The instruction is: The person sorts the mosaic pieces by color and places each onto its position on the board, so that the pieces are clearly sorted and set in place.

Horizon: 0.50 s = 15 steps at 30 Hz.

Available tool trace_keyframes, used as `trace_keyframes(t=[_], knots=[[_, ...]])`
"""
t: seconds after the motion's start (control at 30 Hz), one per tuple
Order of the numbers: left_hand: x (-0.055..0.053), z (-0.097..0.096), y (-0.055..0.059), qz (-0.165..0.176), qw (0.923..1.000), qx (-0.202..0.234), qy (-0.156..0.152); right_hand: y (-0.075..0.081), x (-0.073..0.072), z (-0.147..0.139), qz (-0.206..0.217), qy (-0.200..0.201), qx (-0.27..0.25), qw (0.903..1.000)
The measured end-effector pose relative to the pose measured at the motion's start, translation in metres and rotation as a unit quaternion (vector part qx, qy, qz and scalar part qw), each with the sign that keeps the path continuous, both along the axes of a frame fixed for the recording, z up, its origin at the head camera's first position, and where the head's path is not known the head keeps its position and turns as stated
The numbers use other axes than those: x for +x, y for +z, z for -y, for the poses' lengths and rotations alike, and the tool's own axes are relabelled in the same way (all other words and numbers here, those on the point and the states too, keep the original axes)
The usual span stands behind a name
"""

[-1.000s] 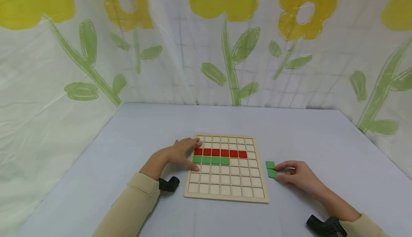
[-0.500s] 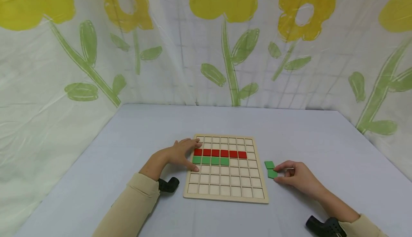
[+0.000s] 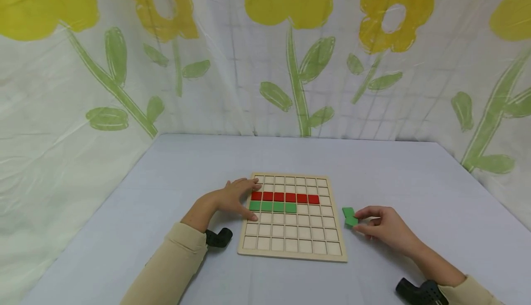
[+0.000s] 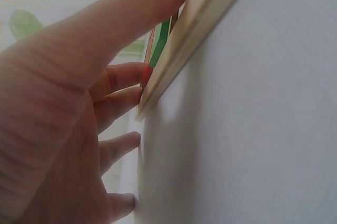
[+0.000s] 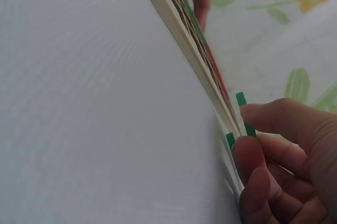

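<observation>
A wooden grid board (image 3: 290,254) lies flat on the table, with one row of red tiles (image 3: 279,197) and, just nearer, a shorter row of green tiles (image 3: 273,206). My left hand (image 3: 232,197) rests at the board's left edge, thumb and fingers spread over its rim. To the right of the board, my right hand (image 3: 386,225) pinches a green tile (image 5: 245,116) between thumb and finger. That tile looks tilted and overlaps a second loose green tile (image 3: 348,211). My remaining right fingers curl below, as the right wrist view shows.
A pale cloth covers the table (image 3: 199,157). Behind it hangs a white curtain (image 3: 224,88) printed with yellow flowers. Both wrists carry a black device, the left one (image 3: 219,237) close to the board's left side.
My right fingers have closed on the nearer green tile, which has turned and tilted against the other one. The left hand and the board stay put.
</observation>
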<state>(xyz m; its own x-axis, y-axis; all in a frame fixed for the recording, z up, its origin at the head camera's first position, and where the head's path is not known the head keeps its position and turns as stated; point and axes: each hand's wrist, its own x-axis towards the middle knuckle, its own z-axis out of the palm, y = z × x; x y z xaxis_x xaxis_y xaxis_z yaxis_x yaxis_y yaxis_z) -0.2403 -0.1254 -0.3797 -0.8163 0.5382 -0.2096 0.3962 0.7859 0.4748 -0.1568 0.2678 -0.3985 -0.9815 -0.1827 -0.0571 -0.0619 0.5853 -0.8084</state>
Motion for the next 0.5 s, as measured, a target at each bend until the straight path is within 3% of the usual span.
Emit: trace_keyframes(t=[0.5], knots=[[-0.001,0.0,-0.002,-0.001,1.0,0.0,0.002,0.017,-0.003,0.01,-0.009,0.017,-0.028,0.9994]])
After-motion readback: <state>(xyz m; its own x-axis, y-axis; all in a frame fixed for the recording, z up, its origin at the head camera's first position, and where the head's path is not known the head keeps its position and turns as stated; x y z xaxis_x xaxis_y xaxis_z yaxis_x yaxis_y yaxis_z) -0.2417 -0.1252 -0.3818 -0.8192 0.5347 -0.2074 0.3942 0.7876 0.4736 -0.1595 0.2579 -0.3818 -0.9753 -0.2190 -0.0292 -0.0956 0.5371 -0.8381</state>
